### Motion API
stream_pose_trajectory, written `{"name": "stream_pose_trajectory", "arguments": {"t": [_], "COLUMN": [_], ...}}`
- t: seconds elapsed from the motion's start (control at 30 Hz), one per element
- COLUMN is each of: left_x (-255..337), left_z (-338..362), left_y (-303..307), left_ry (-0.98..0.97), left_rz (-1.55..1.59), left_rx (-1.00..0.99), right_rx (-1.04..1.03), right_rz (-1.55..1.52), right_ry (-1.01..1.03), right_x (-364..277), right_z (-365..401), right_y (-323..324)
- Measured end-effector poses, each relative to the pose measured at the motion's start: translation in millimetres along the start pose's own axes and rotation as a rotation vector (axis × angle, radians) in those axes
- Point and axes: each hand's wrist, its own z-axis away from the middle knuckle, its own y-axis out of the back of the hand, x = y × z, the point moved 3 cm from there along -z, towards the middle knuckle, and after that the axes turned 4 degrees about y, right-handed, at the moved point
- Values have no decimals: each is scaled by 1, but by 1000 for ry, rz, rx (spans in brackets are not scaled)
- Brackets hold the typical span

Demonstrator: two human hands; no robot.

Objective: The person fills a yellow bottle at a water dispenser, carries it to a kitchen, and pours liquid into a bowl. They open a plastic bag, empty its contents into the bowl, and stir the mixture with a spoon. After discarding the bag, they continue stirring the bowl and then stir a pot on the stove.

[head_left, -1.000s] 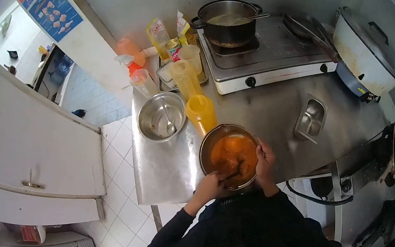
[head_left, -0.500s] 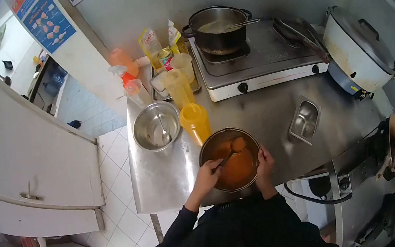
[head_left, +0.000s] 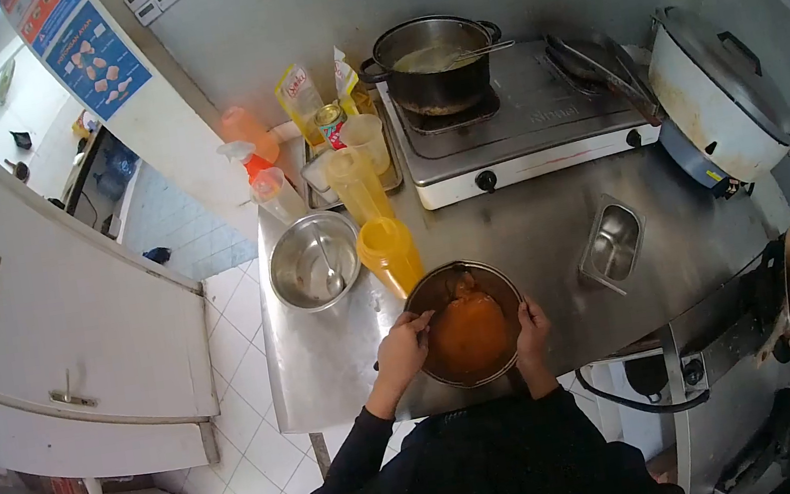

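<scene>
A round metal pot (head_left: 424, 369) of orange-red sauce (head_left: 468, 338) sits at the counter's front edge, close to my body. My left hand (head_left: 402, 349) is closed at the pot's left rim, its fingers pinched around a spoon whose handle is mostly hidden. A sauce-coated lump (head_left: 464, 285), apparently the spoon's head, shows near the far inner wall. On the opposite side, my right hand (head_left: 531, 329) grips the pot's right rim, thumb on top. Just beyond the pot stands a yellow plastic jug (head_left: 390, 253). To its left is a steel bowl (head_left: 290, 272) with a metal spoon (head_left: 333, 278) inside.
Behind, a gas stove (head_left: 540, 130) carries a black pot (head_left: 439, 89) with a utensil in it. A small steel container (head_left: 613, 241) lies to the right, near a large white cooker (head_left: 714, 106). Bottles and pouches crowd a tray (head_left: 396, 178) at back left.
The spoon's head has moved from the middle of the sauce toward the far wall and sunk lower. My left hand has shifted left to the rim; my right hand keeps its grip.
</scene>
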Motion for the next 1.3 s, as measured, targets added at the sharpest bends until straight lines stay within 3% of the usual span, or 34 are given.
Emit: {"name": "stream_pose_trajectory", "arguments": {"t": [0.23,0.5,0.93,1.0,1.1,1.3], "left_x": [14,17,23,31,27,22], "left_z": [-3,-1,-4,0,-2,-14], "left_y": [-2,-2,6,2,-11,-14], "left_ry": [-12,-180,-82,-79,-54,35], "left_rz": [-332,-578,-562,-610,-650,-605], "left_rx": [-58,23,-53,-179,-185,-90], "right_rx": [-60,-50,-110,-127,-103,-125], "right_rz": [-86,-57,-151,-109,-104,-103], "right_ry": [11,13,57,112,46,106], "right_x": [11,-7,15,10,6,12], "right_z": [-4,0,-6,-6,-4,-5], "right_y": [3,-2,2,2,0,1]}}
